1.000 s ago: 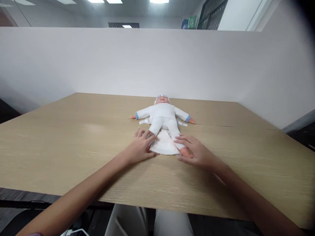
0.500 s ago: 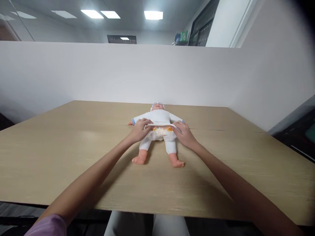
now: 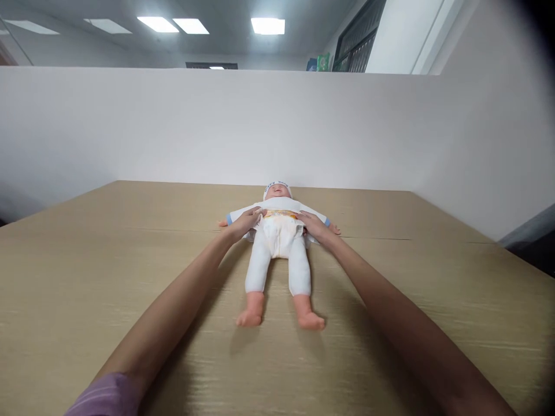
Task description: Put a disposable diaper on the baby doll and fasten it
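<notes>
A baby doll [image 3: 280, 260] in white clothes and a white cap lies on its back on the wooden table [image 3: 87, 277], its bare feet toward me. A white diaper [image 3: 278, 228] with an orange-patterned waistband covers its hips. My left hand [image 3: 245, 222] rests on the diaper's left side at the doll's waist, fingers pressed against it. On the opposite side my right hand [image 3: 314, 225] presses the diaper's right edge the same way. Both arms stretch forward over the table.
White partition walls [image 3: 260, 127] close off the table's far and right sides. Bare wood lies on both sides of the doll. Ceiling lights and a dark window frame show above the partition.
The diaper flap came up from between the doll's legs over its belly. My hands moved from the feet to the waist, and the doll's legs now lie stretched toward me.
</notes>
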Demonstrator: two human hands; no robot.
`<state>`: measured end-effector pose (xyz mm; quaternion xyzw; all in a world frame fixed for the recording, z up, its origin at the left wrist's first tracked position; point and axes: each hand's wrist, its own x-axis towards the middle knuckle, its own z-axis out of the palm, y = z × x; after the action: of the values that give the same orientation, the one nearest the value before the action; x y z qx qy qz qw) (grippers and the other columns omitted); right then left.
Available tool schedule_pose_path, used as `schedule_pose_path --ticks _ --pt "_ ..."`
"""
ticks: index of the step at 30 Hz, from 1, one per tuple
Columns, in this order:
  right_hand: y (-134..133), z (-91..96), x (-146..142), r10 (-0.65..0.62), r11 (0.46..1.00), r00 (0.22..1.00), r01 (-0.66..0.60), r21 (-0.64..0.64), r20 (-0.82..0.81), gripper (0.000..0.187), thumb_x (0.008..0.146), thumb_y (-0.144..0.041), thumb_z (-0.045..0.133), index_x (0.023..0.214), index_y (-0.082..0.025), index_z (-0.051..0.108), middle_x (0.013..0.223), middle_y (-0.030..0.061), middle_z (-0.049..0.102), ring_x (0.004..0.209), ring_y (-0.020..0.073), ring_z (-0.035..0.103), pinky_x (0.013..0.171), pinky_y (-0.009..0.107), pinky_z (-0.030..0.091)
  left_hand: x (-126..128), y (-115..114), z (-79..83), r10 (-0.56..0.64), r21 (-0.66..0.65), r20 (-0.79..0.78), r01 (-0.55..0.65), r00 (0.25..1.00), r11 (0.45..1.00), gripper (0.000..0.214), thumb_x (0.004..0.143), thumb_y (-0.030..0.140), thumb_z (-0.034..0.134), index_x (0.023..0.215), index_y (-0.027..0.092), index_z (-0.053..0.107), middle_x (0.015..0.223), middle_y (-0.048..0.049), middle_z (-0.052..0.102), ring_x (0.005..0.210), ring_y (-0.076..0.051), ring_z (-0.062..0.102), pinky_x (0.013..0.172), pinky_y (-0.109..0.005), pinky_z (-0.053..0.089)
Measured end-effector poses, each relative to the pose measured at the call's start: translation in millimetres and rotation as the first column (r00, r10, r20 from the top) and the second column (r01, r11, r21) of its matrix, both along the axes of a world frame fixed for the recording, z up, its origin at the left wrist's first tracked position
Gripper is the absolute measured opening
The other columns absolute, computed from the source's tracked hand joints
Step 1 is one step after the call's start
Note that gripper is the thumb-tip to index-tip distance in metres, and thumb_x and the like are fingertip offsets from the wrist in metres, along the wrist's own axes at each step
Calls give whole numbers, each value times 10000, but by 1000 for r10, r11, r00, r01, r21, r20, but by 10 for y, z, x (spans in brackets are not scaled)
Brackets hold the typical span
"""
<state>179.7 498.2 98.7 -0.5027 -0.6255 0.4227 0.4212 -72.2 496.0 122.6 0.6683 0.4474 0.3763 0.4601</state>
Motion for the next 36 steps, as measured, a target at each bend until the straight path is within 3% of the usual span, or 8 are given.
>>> schedule_pose_path --ticks 6,10,16,20,23,26,30,36 --pt "-624 162 104 133 982 991 -133 -133 -7 456 898 -659 617 822 -210 645 647 -4 611 542 139 510 502 274 420 -164 -567 133 -80 -158 36 85 996 984 558 789 693 743 1035 192 723 961 -71 742 880 -241 666 783 -339 519" --pt "-919 284 216 137 989 971 -124 -81 197 486 948 -653 555 911 -192 704 771 22 704 642 161 604 566 267 468 -261 -762 238 -27 -180 -45 19 999 984 506 765 651 771 1001 206 728 952 -50 733 864 -232 671 769 -342 533" --pt "-1190 274 505 -149 985 888 93 148 435 381 1003 -510 485 954 -210 715 862 43 764 763 201 675 708 294 460 -193 -849 479 170 39 -139 -166 976 985 384 831 507 699 1075 210 679 1164 -74 711 1032 -240 651 890 -376 537" --pt "-1508 151 701 -267 958 800 158 240 538 309 948 -498 592 827 -229 682 828 48 755 768 223 653 681 305 380 76 -1071 617 118 360 -282 -9 952 933 323 950 484 587 1105 215 676 1235 -72 691 1155 -260 606 1016 -422 491" --pt "-1668 -8 782 -304 946 741 160 283 598 293 906 -517 651 836 -233 646 844 38 736 758 217 647 656 300 368 347 -1179 555 87 536 -496 226 864 813 356 998 505 534 1132 212 686 1220 -95 683 1226 -296 567 1066 -476 456" --pt "-1694 -171 828 -329 933 707 140 332 626 326 890 -553 667 861 -237 595 860 25 703 763 203 646 659 293 399 542 -1188 392 139 575 -622 329 771 749 408 997 537 547 1241 238 681 1324 -101 650 1308 -331 503 1104 -529 412" --pt "-1627 -298 874 -298 944 722 127 304 625 394 862 -616 677 810 -242 569 791 12 676 722 201 628 653 303 424 607 -1176 249 203 589 -629 289 751 755 459 983 583 566 1333 301 659 1441 -76 606 1329 -357 464 1096 -561 396" --pt "-1612 -287 872 -286 956 728 169 240 624 386 821 -619 695 804 -248 592 748 13 665 690 209 610 610 303 400 586 -1172 234 193 588 -622 290 759 755 505 936 618 627 1327 302 666 1427 -78 610 1296 -371 469 1092 -567 397"
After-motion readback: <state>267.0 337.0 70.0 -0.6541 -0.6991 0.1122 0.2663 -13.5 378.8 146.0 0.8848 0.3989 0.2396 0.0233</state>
